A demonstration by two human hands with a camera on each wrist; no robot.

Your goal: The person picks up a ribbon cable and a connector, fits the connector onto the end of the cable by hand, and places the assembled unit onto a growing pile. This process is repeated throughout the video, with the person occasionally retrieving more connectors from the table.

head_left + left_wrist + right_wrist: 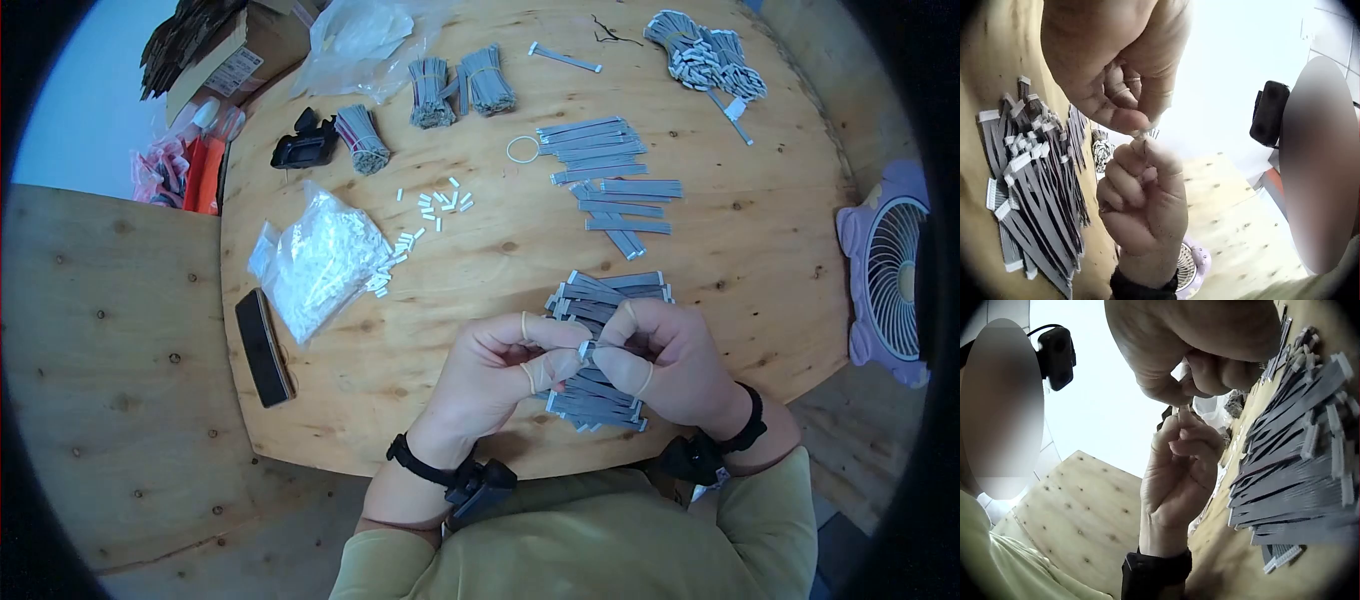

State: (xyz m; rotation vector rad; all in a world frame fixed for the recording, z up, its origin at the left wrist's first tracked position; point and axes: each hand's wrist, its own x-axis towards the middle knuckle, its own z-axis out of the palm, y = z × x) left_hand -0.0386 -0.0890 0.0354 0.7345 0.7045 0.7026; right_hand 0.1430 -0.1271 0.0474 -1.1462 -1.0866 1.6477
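Note:
In the head view my left hand point(490, 365) and right hand point(680, 355) meet fingertip to fingertip, pale covers on thumbs and forefingers. Between them is a small white connector point(586, 347), pinched by the left thumb and forefinger. The right thumb and forefinger pinch at its other side; what they hold is mostly hidden, and I cannot tell whether it is a ribbon cable. Under both hands lies a pile of grey ribbon cables point(597, 398) with white end connectors. The left wrist view shows this pile point(1029, 181) beside the raised hands.
Beyond the pile lie loose ribbon cables point(600, 150) and a white ring point(522, 150). Left are a bag of white connectors point(325, 260), scattered connectors point(440, 200) and a phone point(264, 348). Cable bundles point(487, 82) stand at the back; a purple fan point(890, 275) is at right.

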